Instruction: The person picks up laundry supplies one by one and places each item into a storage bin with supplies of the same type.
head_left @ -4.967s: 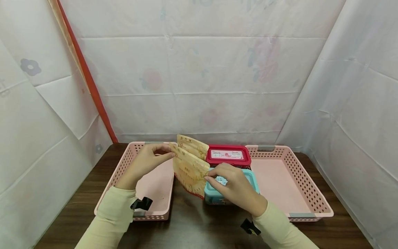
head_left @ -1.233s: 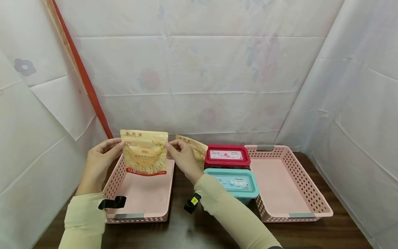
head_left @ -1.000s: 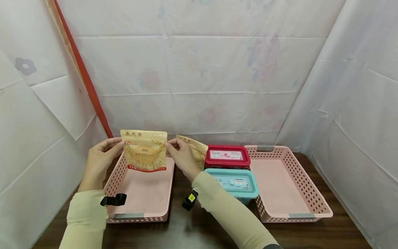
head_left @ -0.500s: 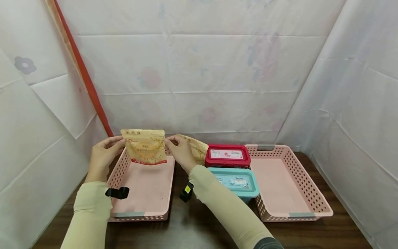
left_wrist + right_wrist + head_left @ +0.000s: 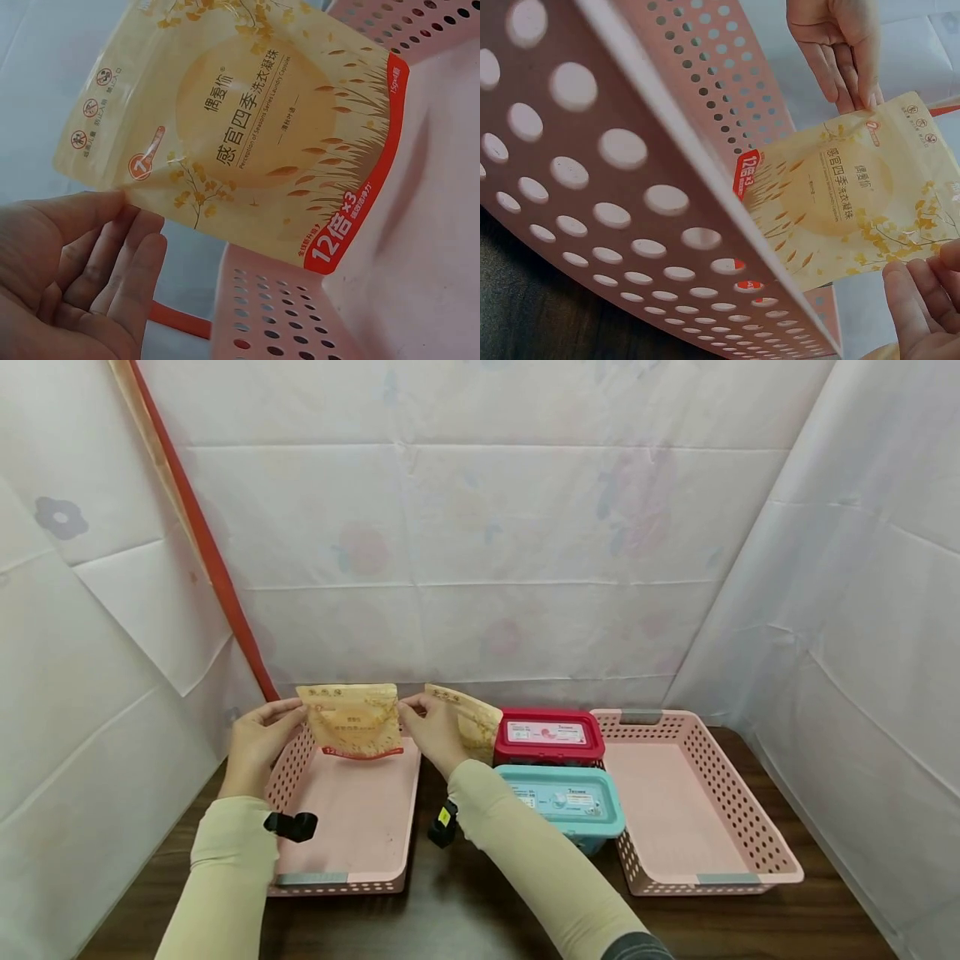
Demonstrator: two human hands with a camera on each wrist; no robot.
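Both hands hold a yellow laundry capsule pouch (image 5: 352, 722) with a red bottom band, upright over the far part of the left pink basket (image 5: 352, 827). At its left edge, the left hand (image 5: 262, 739) pinches it between thumb and fingers. The right hand (image 5: 435, 735) pinches the opposite edge. In the left wrist view the pouch's printed front (image 5: 247, 127) faces the camera, with the left hand (image 5: 82, 262) at its upper side edge. The right wrist view shows the pouch (image 5: 847, 187) partly behind the basket's perforated wall (image 5: 630, 195). A second yellow pouch (image 5: 480, 727) stands behind the right hand, partly hidden.
A red lidded box (image 5: 550, 735) and a turquoise lidded box (image 5: 566, 802) stand between the two baskets. To the right is another pink basket (image 5: 675, 810) with perforated sides. White patterned sheets (image 5: 480, 552) enclose the dark wooden table (image 5: 450, 918) behind and at the sides.
Both hands have carried the pouch from beside the turquoise box leftward over the left basket, turning its front toward the head camera. In the last half second it has lowered slightly.
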